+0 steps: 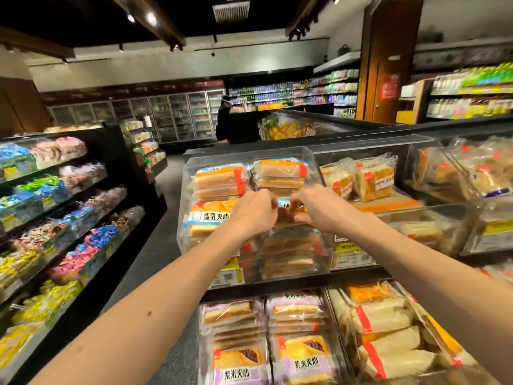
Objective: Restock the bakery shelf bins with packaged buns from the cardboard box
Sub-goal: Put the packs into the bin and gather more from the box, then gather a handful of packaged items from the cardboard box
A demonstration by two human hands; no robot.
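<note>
Two hands, left hand (254,213) and right hand (319,208), on one bun pack (284,213) — two purple-label packs (240,366) in front — perhaps three clear bins (249,158) above.

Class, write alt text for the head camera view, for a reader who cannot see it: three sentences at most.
The left hand and right hand pinch a bun packet between them in a clear shelf bin stacked with packaged buns. More packets lie below; wrapped sweets fill the left side.

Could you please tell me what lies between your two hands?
In the head view, a clear-wrapped brown bun packet lies between the left hand and right hand, gripped by both hands' fingers over the clear plastic bin.
</note>
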